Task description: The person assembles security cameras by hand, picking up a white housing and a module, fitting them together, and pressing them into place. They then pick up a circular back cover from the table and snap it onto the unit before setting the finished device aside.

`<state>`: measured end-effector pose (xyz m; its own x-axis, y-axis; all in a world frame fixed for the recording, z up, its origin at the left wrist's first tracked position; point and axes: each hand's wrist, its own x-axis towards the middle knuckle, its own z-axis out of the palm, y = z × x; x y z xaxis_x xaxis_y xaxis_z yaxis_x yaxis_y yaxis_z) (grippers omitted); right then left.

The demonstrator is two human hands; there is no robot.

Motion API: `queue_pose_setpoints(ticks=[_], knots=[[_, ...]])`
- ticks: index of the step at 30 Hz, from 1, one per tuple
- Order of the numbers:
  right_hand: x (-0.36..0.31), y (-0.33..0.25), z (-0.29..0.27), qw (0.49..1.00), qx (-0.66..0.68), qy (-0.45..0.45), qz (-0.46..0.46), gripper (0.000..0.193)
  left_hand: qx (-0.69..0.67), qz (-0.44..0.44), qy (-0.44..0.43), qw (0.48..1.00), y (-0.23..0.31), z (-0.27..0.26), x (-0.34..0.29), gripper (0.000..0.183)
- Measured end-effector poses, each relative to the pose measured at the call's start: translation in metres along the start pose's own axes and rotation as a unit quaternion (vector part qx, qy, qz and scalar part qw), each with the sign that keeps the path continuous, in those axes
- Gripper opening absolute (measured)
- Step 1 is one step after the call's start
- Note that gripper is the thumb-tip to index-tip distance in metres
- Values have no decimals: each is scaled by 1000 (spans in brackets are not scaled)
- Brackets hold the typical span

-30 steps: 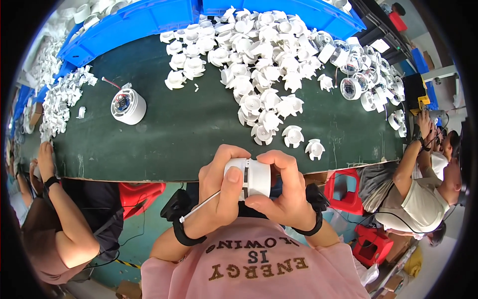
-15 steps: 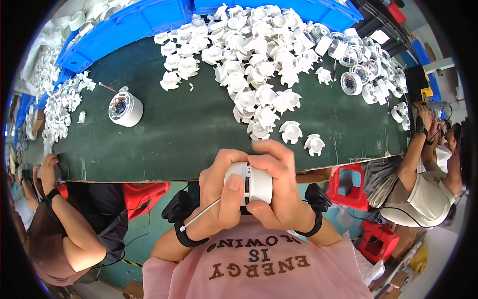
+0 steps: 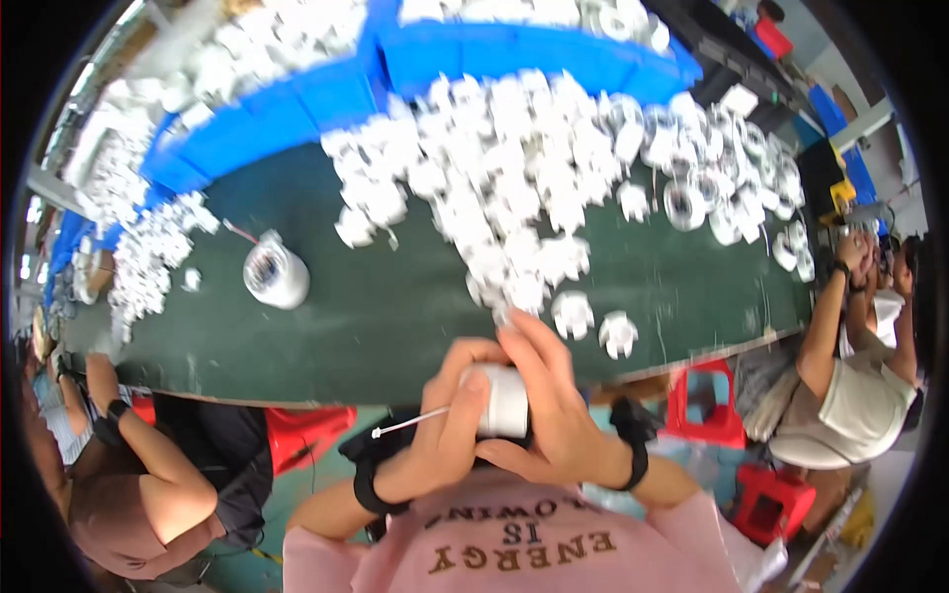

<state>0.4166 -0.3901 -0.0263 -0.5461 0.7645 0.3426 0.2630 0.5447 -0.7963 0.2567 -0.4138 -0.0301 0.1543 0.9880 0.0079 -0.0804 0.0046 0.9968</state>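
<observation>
Close to my chest, just off the table's near edge, both hands hold a white round plastic housing [image 3: 506,407]. My left hand [image 3: 447,425] wraps its left side, thumb pressed along it. My right hand [image 3: 561,423] closes on the other side, its fingers stretched forward over the rim and its thumb below. A thin white cable [image 3: 410,423] with a small plug sticks out leftward past my left thumb. The housing's front and underside are hidden by my fingers. Nearest beyond my fingertips lie loose white fan wheels [image 3: 572,315] on the dark green table [image 3: 386,326].
A heap of white fan wheels [image 3: 504,158] covers the table's middle. Beyond stand blue bins [image 3: 534,54] of white parts. At left are a wired white housing [image 3: 282,280] and small white pieces [image 3: 158,257]; at right, round clear-and-white housings [image 3: 727,188]. Co-workers sit at both sides.
The whole scene has shifted lower in the view, with some blur. My right fingers have straightened forward over the housing, which has turned slightly. Both hands keep hold of it.
</observation>
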Motion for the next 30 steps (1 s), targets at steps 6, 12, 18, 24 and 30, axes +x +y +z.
queue_pose_setpoints(ticks=[6, 12, 18, 24, 30], knots=[[-10, -19, -12, 991, -98, 93, -18, 79, 65, 8, -91, 994, 43, 1, 3, 76], [-30, 10, -9, 939, 280, 173, 97, 68, 314, 112, -245, 911, 99, -45, 58, 74], [-26, 34, -28, 949, 256, 58, 177, 72, 561, 127, 169, 800, 102, -230, 228, 51], [-9, 49, -31, 994, -41, 100, -8, 74, 711, -50, 243, 658, 84, -322, 311, 75], [-16, 47, -30, 988, -61, 141, 25, 72, 786, -102, 187, 580, 80, -312, 330, 78]])
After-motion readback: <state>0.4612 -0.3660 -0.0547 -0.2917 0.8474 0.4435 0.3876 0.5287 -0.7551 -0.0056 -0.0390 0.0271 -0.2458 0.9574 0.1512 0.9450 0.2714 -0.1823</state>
